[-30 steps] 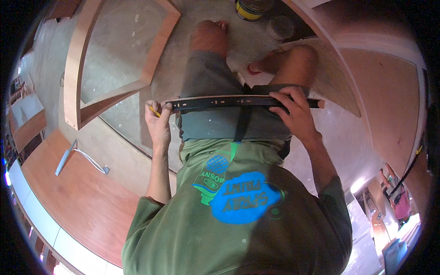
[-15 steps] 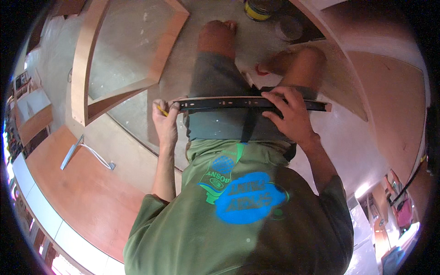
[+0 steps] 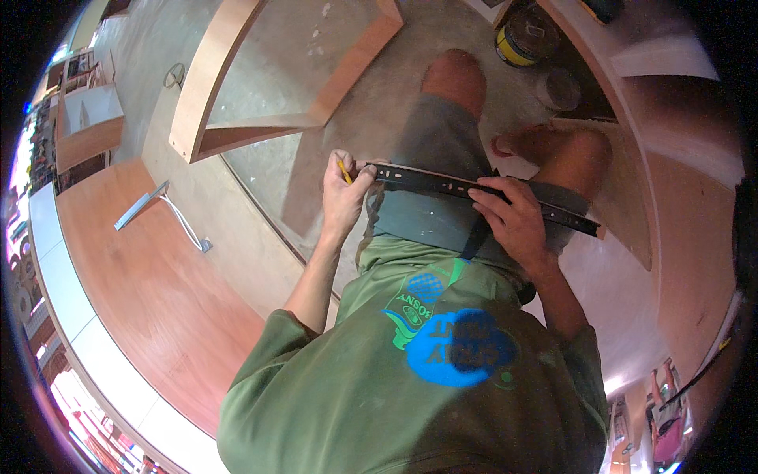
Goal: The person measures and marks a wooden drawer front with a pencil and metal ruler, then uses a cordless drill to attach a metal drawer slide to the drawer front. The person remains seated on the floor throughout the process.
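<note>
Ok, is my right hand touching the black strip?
Touching. The head view shows your right hand gripping the black strip, its fingers bent over it and hiding part of its length.

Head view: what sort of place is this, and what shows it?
Probably a woodworking workshop: an open wooden frame, a broad wooden panel and a slotted black rail suggest it.

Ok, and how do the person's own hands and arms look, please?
The left hand and right hand are bare, with no gloves or wristwatch visible. The olive-green T-shirt has loose, plain short sleeves ending near the elbows; the right one looks darker, in shadow.
</note>
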A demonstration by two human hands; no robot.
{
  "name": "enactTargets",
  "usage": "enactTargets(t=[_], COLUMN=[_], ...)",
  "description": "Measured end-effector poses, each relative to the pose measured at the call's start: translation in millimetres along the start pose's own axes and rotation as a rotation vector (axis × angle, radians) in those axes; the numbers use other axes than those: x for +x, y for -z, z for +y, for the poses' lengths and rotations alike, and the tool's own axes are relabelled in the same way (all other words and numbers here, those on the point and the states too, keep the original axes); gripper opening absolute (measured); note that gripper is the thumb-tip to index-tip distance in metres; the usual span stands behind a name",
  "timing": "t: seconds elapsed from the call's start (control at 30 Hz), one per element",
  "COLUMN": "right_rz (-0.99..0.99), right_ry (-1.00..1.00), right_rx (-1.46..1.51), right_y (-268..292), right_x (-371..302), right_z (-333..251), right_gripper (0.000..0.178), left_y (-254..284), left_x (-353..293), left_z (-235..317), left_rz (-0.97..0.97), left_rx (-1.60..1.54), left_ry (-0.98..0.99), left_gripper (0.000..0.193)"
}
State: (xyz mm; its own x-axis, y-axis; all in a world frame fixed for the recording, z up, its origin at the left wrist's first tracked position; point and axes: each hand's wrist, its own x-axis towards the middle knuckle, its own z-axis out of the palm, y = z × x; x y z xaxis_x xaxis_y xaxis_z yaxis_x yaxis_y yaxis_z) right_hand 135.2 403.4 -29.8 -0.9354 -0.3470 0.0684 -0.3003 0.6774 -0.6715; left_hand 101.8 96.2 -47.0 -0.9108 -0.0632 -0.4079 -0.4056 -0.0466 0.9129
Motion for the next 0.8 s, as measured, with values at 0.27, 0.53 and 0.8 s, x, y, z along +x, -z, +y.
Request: enactTargets(t=[0.27,0.53,0.8], right_rz=[0.011,0.034,0.043], right_ry=[0.012,0.038,0.040], right_rx=[-0.005,-0.018,-0.014], right_y=[-4,-5,-6], right_x=[0,-2,-3], right_z=[4,6,7], right_gripper=[0.024,0.027,0.027], left_y=[27,33,30], left_x=[10,29,33], left_z=[15,62,62], left_rz=[-0.143,-0.578,-0.605], left_rx=[0.465,0.939,0.908], left_ry=[-0.370,-0.591,-0.537], left_gripper=[0.044,0.043,0.038])
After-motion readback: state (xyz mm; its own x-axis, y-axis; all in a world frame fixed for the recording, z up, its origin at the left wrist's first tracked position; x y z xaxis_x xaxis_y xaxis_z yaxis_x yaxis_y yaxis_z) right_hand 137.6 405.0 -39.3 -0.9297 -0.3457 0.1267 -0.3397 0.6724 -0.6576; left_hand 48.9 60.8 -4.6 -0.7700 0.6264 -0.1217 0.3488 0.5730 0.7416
